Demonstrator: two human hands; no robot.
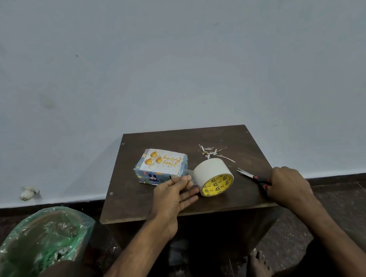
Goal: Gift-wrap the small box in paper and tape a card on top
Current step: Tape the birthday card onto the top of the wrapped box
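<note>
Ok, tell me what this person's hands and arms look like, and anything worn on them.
The left hand and right hand are bare: no gloves, rings, watch or bracelet show. The left forearm and right forearm are bare too, with no sleeve in view.

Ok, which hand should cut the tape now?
Right. The right hand grips the scissors beside the tape roll, while the left hand seems to pinch the pulled tape end.
</note>
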